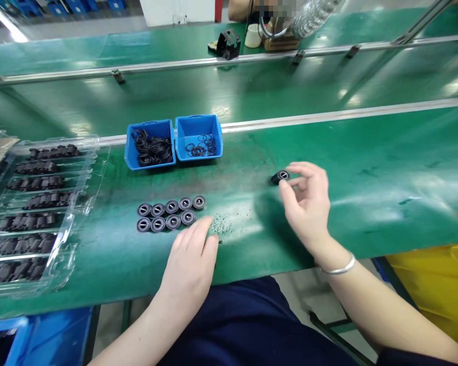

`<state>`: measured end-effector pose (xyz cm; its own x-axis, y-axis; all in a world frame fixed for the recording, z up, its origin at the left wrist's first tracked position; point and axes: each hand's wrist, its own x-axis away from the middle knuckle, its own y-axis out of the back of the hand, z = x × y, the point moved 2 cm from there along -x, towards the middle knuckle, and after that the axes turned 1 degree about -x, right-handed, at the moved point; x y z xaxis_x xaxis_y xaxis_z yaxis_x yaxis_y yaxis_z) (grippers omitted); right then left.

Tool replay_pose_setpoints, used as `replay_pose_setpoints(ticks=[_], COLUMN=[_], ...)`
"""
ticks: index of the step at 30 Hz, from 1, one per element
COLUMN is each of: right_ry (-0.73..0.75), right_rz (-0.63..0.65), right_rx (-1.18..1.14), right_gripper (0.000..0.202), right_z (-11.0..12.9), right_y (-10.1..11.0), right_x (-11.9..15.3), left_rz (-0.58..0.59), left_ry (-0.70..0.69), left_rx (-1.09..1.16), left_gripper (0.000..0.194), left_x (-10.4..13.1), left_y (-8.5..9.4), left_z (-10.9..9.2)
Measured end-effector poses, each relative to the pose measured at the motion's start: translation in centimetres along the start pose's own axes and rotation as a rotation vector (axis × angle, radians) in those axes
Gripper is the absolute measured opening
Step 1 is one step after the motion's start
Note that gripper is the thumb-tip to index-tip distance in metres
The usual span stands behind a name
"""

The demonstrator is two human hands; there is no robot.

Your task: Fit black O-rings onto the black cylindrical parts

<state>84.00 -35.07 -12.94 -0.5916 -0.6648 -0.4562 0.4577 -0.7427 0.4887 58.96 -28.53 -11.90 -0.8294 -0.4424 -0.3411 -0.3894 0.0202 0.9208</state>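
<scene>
Two rows of round black parts [173, 221] with a light slot in their tops stand on the green table [236, 274]. My left hand [193, 254] rests on the table just right of the lower row, beside scattered tiny dark bits [225, 223]. Its fingers are bent down, and their tips are partly hidden, so whether they hold anything is unclear. To the right, my right hand [305, 203] is beside a single black cylindrical part [281, 177], which lies tilted. Thumb and fingers are apart around its near end, without a visible grip on it.
Two blue bins [198, 158] hold black rings behind the rows. A clear tray [66, 239] of black parts lies at the left. A metal rail [270, 123] crosses behind the bins. Across the bench are a black holder [229, 46] and a person's arm [238, 10].
</scene>
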Motion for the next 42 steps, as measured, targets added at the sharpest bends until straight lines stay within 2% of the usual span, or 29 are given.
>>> replay_pose_setpoints(ticks=[1, 2, 4, 6, 8, 12, 15, 17, 20, 25, 30, 35, 38, 42], right_ry=[-0.003, -0.006, -0.022, -0.003, 0.057, 0.214, 0.296, 0.286, 0.235, 0.144, -0.009, -0.168, -0.208, -0.189], right_rz=[-0.023, 0.025, 0.174, 0.277, 0.366, 0.663, 0.794, 0.769, 0.714, 0.814, 0.832, 0.707, 0.712, 0.74], right_rx=[0.102, 0.172, 0.239, 0.238, 0.176, -0.043, -0.115, -0.147, -0.242, -0.408, -0.5, -0.495, -0.443, -0.414], right_gripper=[0.036, 0.039, 0.032, 0.025, 0.023, 0.025, 0.034, 0.037, 0.026, 0.007, 0.017, 0.022, 0.022, 0.021], right_z=[-1.2, -2.3, -3.9, -4.1, -2.8, 1.6, 4.1, 5.2, 6.5, 7.8, 7.2, 5.5, 4.7, 4.4], right_y=[0.6, 1.0, 1.1, 0.5, -0.7, -3.3, -3.9, -3.6, -2.9, -3.5, -3.7, -3.7, -4.2, -4.7], right_x=[-0.9, -1.7, -2.5, -2.3, -1.1, 2.6, 4.0, 3.9, 3.6, 4.0, 3.5, 2.7, 2.7, 2.9], left_rz=[0.039, 0.095, 0.216, 0.271, 0.255, 0.169, 0.114, 0.093, 0.066, -0.013, -0.034, -0.038, -0.047, -0.118], left_ry=[0.009, 0.023, 0.069, 0.135, 0.206, 0.294, 0.344, 0.384, 0.416, 0.323, 0.291, 0.383, 0.303, 0.113], left_rx=[0.088, 0.18, 0.338, 0.436, 0.496, 0.572, 0.596, 0.619, 0.651, 0.593, 0.662, 0.693, 0.591, 0.422], left_gripper=[0.018, 0.017, 0.017, 0.017, 0.016, 0.018, 0.019, 0.018, 0.018, 0.018, 0.021, 0.02, 0.015, 0.019], left_x=[0.5, 0.9, 1.6, 2.0, 2.0, 1.7, 1.7, 1.8, 1.9, 1.4, 1.5, 1.9, 2.0, 2.4], left_y=[0.1, 0.1, 0.0, -0.1, -0.1, 0.3, 0.8, 1.0, 1.2, 1.4, 1.5, 1.4, 1.0, 0.2], left_z=[0.0, 0.0, 0.1, 0.5, 1.0, 1.8, 2.1, 2.2, 2.2, 1.7, 1.6, 2.4, 2.5, 2.2])
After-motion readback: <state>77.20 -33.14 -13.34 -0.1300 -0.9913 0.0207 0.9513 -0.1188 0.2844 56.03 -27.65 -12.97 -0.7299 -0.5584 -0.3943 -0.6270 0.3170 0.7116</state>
